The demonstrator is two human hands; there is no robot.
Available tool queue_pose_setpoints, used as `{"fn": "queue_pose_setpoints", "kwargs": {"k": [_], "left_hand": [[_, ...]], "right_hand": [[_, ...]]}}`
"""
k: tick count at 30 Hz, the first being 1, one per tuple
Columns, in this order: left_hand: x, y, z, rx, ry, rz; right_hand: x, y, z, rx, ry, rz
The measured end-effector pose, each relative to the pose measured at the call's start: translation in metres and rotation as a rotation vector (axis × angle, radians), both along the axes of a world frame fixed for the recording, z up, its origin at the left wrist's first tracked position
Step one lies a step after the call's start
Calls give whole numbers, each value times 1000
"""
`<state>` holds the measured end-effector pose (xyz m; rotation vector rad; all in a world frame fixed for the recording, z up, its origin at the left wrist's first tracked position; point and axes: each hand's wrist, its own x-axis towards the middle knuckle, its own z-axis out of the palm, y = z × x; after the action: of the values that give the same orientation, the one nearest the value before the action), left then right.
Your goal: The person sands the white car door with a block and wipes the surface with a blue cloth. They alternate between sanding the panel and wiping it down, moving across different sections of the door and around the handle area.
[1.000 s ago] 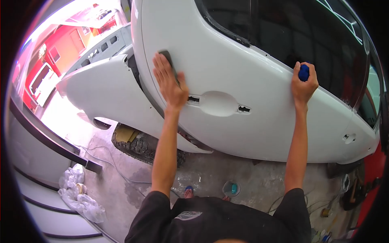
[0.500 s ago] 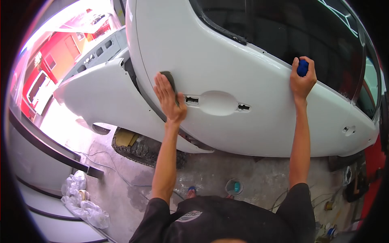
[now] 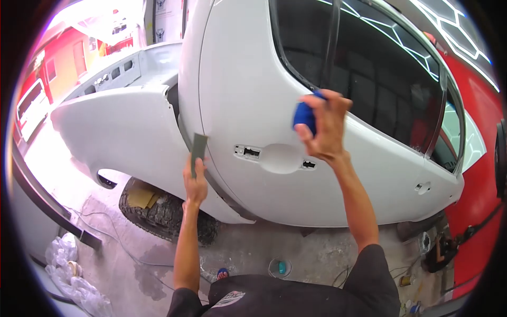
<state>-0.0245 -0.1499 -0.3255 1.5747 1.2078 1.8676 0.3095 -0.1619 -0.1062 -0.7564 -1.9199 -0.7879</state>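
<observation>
My left hand [image 3: 196,179] is closed around a folded grey-green strip of sandpaper [image 3: 199,149], its upper part sticking out above the fingers. It is close to the gap between the white door [image 3: 237,100] and the rear side panel [image 3: 127,119]. My right hand [image 3: 328,127] grips a blue sponge [image 3: 304,117] in front of the door, just below the dark window [image 3: 380,79]; the fingers are slightly blurred. Between and below the hands lies the recessed door handle cup [image 3: 280,158], with open handle slots on either side.
A bucket [image 3: 279,268] with a teal item inside stands on the concrete floor by my feet. A tyre [image 3: 163,211] sits under the side panel. Cables [image 3: 119,240] cross the floor at left, near crumpled clear plastic [image 3: 74,280]. A red wall [image 3: 478,158] rises at right.
My left hand has gone from lying flat over the sandpaper on the door to holding it upright, lower and to the left. My right hand has swung left with the sponge. The view has shifted.
</observation>
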Motion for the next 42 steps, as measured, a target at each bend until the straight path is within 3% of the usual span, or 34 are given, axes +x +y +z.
{"fn": "queue_pose_setpoints", "kwargs": {"k": [2, 3, 5, 9, 11, 12, 14, 17, 21, 26, 33, 39, 42], "left_hand": [[-1, -18, -14, -35, 46, -93], [-6, -29, -20, 15, 201, -35], [-14, -51, -54, 26, 218, 5], [-37, -125, -105, -362, 129, -85], [-46, -153, -130, -526, 200, -86], [-48, -162, -154, -485, 267, -61], [-52, -165, -173, -464, 359, -56], [-57, -165, -164, -576, 417, -111], [-68, -149, -150, -544, 369, -115], [-83, -146, -159, -472, 316, -59], [-89, -133, -143, -470, 377, -173], [-93, -102, -110, -278, 503, -217], [-93, -94, -98, -261, 527, -215]], "right_hand": [[-42, 21, -4, -172, -112, 28], [-57, 33, -12, -191, -178, -27], [-73, 56, -33, -210, -217, -92], [-84, 81, -37, 34, 33, 12], [-91, 100, -20, 138, 9, -4], [-95, 110, -8, 187, -3, -11], [-117, 121, 32, 278, 9, -33], [-139, 169, 105, 458, 14, -62], [-157, 239, 223, 527, 161, -113], [-181, 297, 323, 272, 159, -311], [-208, 227, 210, 156, -246, -100], [-209, 175, 97, 269, -350, 3], [-205, 147, 39, 188, -399, -3]]}}
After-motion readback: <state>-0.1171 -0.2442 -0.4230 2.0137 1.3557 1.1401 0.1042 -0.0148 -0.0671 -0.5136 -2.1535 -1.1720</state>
